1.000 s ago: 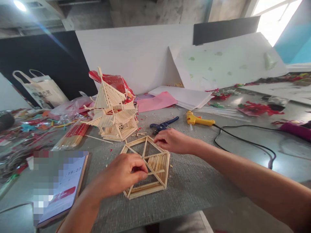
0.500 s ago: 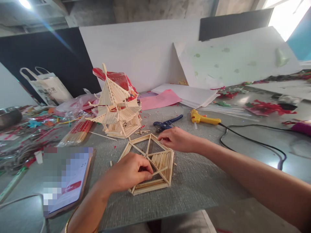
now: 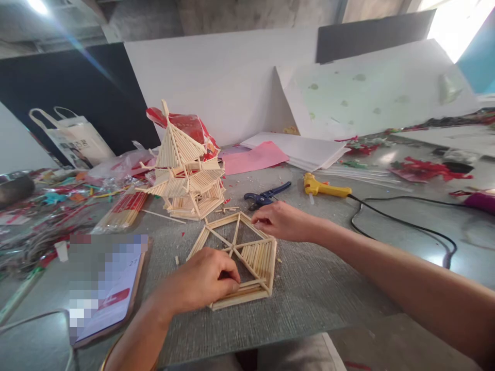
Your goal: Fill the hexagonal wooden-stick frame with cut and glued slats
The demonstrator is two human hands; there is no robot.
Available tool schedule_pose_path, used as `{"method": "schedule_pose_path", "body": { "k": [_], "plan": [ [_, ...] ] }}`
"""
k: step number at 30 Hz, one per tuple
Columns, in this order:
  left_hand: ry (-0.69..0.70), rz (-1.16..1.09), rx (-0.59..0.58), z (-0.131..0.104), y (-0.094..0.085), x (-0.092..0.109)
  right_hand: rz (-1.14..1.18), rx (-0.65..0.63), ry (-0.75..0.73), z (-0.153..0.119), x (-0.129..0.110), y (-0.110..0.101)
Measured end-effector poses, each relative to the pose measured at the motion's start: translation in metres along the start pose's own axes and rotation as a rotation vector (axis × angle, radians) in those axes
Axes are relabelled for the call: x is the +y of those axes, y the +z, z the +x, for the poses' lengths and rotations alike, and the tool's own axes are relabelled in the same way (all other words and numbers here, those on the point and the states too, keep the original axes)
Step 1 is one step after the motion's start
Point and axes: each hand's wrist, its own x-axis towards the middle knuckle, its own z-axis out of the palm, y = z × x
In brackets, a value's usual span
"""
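A hexagonal wooden stick frame [image 3: 244, 299] lies flat on the table, with spokes meeting at its middle. Its right section is filled with sticks laid side by side, and a few lie along the front section. My left hand [image 3: 211, 275] is closed in a pinch on a thin wooden stick [image 3: 253, 283], low over that front section; the stick's left part is hidden by the fingers. At the far right rim, my right hand [image 3: 276, 220] has its fingers curled against the frame, the fingertips partly hidden.
Behind the frame stands a stick pagoda model [image 3: 189, 180]. Blue cutters [image 3: 266, 196] and a yellow glue gun [image 3: 327, 187] with a black cable lie beyond my right hand. To the left are a tablet [image 3: 112, 293], a pack of sticks [image 3: 124, 208] and scattered craft scraps.
My left hand has moved slightly left and down, lowering the stick from a slant across the opening to lie along the front section's sticks. My right hand stays at the rim.
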Motion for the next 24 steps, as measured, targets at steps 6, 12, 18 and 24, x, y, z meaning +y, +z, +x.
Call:
{"method": "schedule_pose_path", "body": {
  "k": [6,12,18,24],
  "plan": [
    [-0.023,-0.012,-0.027,0.0,0.0,-0.001,-0.012,-0.006,0.006,0.001,-0.001,-0.002],
    [-0.016,-0.007,-0.023,0.001,0.001,-0.001,-0.023,-0.001,0.019,-0.001,-0.002,-0.006],
    [-0.012,-0.003,-0.028,0.001,0.002,-0.001,-0.031,0.004,0.028,-0.001,-0.004,-0.009],
    [-0.021,-0.018,-0.057,0.001,0.001,0.0,-0.087,0.029,0.023,-0.001,-0.003,-0.016]
  ]
}}
